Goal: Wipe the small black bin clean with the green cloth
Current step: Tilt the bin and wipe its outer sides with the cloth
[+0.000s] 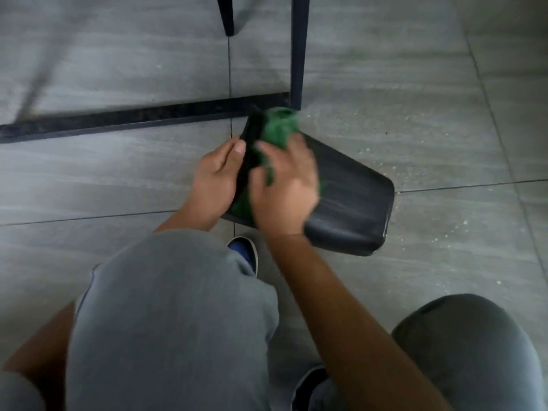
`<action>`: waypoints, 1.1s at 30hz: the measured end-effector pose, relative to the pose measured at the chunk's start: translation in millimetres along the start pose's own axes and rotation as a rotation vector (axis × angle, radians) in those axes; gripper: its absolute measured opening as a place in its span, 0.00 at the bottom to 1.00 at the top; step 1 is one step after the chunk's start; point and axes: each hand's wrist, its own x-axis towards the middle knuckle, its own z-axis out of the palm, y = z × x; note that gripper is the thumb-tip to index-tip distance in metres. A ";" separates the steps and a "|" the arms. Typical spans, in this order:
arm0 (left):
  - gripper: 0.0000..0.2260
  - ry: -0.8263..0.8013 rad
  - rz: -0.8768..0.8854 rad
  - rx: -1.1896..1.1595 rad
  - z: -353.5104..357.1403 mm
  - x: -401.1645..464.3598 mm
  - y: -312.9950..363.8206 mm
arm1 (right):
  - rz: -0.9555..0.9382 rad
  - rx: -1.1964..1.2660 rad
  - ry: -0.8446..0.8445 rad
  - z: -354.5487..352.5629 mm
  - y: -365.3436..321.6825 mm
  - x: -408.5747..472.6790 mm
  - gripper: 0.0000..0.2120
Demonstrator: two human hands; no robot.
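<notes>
The small black bin lies on its side on the grey tiled floor, its open rim toward the left and its closed base toward the right. My left hand grips the rim, thumb on the edge. My right hand holds the green cloth against the bin near the rim; the cloth bunches out above my fingers and shows again below my palm. The hand and cloth are motion-blurred.
A black metal furniture frame runs along the floor just behind the bin, with an upright leg at its corner and another slanted leg farther back. My knees in grey trousers and a shoe fill the foreground.
</notes>
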 end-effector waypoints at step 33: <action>0.14 0.062 0.040 0.079 -5.5 -5.5 -1.5 | 0.194 -0.212 -0.111 -52.5 98.3 34.7 0.23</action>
